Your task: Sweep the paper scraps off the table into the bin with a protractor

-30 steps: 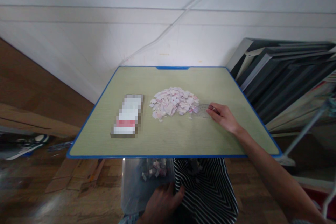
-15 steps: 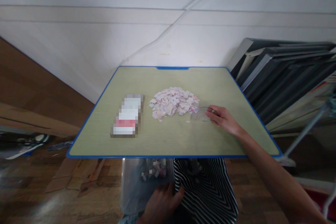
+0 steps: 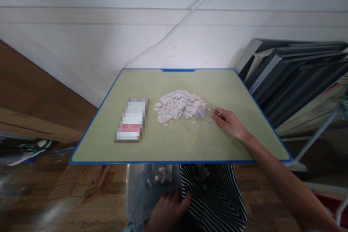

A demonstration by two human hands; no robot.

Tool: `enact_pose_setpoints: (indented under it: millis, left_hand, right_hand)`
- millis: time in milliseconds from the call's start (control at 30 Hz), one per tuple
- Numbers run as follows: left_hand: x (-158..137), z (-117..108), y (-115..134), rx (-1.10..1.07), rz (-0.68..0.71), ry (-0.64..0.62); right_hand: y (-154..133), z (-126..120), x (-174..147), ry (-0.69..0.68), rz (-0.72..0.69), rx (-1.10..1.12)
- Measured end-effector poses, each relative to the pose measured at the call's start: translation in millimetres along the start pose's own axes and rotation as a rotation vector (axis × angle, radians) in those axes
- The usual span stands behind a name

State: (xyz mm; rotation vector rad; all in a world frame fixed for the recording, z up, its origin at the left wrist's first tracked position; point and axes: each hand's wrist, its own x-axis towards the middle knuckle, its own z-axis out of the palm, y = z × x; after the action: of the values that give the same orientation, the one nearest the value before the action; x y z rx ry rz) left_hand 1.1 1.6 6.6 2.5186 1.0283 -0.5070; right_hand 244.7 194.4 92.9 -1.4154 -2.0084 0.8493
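Note:
My right hand [image 3: 227, 121] pinches the edge of a clear plastic protractor [image 3: 204, 116] with curved markings. The protractor's far side touches the right edge of a low heap of torn paper scraps [image 3: 179, 105], white with pink bits, on the green table [image 3: 174, 145]. A small scrap [image 3: 193, 122] lies loose just in front of the heap. Below the table edge, my left hand [image 3: 171, 204] rests at the rim of a translucent plastic bin [image 3: 136, 195], thumb apart from the fingers and nothing visible in it. More paper scraps [image 3: 163, 174] lie in that bin.
A phone-like slab [image 3: 132, 119], blurred out, lies on the table's left side. The table has a raised blue edge [image 3: 174, 162] and stands against a white wall. Dark panels [image 3: 296, 69] lean at the right. Striped cloth [image 3: 214, 195] covers my lap.
My right hand has shifted slightly left with the protractor, which now tilts and presses against the heap's right edge. My left hand stays in place.

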Motion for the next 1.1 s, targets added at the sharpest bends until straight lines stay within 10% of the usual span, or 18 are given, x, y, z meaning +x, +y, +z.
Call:
enact_pose_setpoints:
  millis: [233, 600, 1100]
  left_hand:
    - [0, 5, 0, -0.022, 0.016, 0.017]
    - [1, 5, 0, -0.001, 0.017, 0.027]
    - [-1, 2, -1, 0.025, 0.020, -0.005]
  right_hand:
    - [-3, 4, -2, -0.168, -0.174, -0.029]
    - [-4, 0, -2, 0.049, -0.081, -0.017]
    - [-1, -14, -4, -0.100, 0.010, -0.013]
